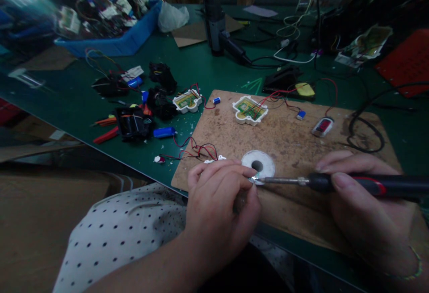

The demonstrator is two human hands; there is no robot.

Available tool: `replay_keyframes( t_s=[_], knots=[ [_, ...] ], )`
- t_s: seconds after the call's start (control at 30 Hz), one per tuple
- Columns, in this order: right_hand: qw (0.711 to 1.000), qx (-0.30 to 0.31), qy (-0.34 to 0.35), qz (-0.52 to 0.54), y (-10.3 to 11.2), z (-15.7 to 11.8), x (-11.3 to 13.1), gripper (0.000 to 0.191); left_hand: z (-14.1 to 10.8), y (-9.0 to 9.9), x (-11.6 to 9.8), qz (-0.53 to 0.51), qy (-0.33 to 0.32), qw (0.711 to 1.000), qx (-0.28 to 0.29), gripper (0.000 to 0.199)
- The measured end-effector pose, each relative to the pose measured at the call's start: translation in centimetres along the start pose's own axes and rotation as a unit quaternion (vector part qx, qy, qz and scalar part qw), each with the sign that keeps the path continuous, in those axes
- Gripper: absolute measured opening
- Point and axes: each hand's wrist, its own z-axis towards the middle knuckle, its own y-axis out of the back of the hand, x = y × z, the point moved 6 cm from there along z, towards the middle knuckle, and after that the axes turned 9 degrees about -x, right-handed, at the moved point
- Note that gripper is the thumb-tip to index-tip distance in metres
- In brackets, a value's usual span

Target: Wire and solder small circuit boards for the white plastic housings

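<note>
Gripping a soldering iron, the right hand lies at the near right of the brown work board; its fingers are curled tight round the black and red handle, thumb pressed on the near side, metal tip pointing left.

Left hand: near centre, fingers bunched together, pinching a small part at the iron's tip; the part is mostly hidden, so what it is cannot be told. Red and black wires trail left from just behind this hand.

White ring: flat on the board, just beyond the tip.

White-framed circuit board: farther on the board, wired to a small blue cell.

Second white-framed board: on the green table, left of the work board.

Blue bin: far left, heaped with parts.
</note>
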Motion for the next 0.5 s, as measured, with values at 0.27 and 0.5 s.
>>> replay_keyframes(
  t_s=[0.27,0.5],
  knots=[
    [1.0,-0.002,0.011,-0.005,-0.09,0.14,0.12,0.007,-0.05,0.01,0.03,0.006,0.0,1.0,0.001,0.011],
    [1.0,-0.004,0.007,-0.005,-0.04,0.15,0.06,0.005,-0.01,0.01,0.05,0.005,-0.003,1.0,-0.001,0.011]
  ],
)
